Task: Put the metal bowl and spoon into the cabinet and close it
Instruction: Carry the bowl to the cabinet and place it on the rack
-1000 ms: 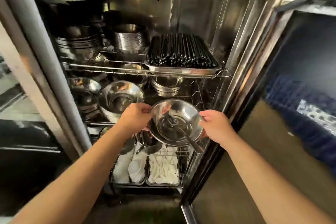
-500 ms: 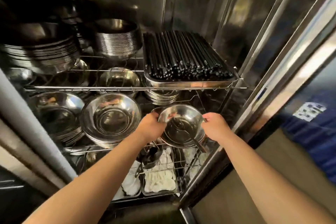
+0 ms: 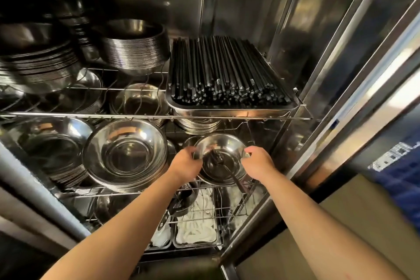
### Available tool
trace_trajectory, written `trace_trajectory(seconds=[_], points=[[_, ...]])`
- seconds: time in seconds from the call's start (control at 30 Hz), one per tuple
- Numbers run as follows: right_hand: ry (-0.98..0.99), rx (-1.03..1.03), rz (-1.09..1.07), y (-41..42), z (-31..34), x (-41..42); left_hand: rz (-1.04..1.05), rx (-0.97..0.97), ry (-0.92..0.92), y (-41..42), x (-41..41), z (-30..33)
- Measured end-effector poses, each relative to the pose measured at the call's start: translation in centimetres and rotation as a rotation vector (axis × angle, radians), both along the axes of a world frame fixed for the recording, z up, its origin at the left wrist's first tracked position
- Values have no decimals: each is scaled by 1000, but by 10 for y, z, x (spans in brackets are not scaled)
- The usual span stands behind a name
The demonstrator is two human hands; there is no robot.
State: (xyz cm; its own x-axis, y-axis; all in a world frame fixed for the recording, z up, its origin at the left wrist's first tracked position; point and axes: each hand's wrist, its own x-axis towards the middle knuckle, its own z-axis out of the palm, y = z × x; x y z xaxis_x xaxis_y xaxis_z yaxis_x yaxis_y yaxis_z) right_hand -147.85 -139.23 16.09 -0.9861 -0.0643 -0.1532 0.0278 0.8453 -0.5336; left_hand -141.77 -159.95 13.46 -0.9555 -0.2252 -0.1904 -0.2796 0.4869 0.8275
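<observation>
Both hands grip one metal bowl (image 3: 221,161) by its rim, at the right of the cabinet's middle wire shelf (image 3: 127,193).

Left hand (image 3: 185,162) closed on the near-left rim, right hand (image 3: 258,161) closed on the right rim, fingers of each curled over the edge; spoon (image 3: 223,166) lies inside the bowl, head near the centre, handle running down and right over the near rim; whether the bowl rests on the shelf or is held just above it cannot be told; immediately left, a larger stack of bowls (image 3: 126,154); above, on the upper shelf, a steel tray (image 3: 231,111) filled with black chopsticks (image 3: 225,70), stacked plates (image 3: 134,50) to its left; below, trays of white spoons (image 3: 196,227); cabinet door (image 3: 363,88) stands open at the right.
</observation>
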Motion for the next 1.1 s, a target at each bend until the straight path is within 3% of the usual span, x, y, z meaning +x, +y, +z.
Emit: trace_trajectory(seconds=[0.17, 0.47, 0.6, 0.93, 1.1], points=[[27, 36, -3, -2, -2, -5, 6, 132, 48, -5, 1, -7], [233, 280, 185, -24, -5, 11, -48, 164, 29, -12, 7, -22], [221, 313, 260, -34, -6, 22, -54, -41, 92, -13, 17, -23], [108, 441, 220, -42, -15, 20, -205, -466, 118, -26, 92, -40], [105, 406, 185, -43, -18, 22, -242, -759, 142, -31, 119, -51]])
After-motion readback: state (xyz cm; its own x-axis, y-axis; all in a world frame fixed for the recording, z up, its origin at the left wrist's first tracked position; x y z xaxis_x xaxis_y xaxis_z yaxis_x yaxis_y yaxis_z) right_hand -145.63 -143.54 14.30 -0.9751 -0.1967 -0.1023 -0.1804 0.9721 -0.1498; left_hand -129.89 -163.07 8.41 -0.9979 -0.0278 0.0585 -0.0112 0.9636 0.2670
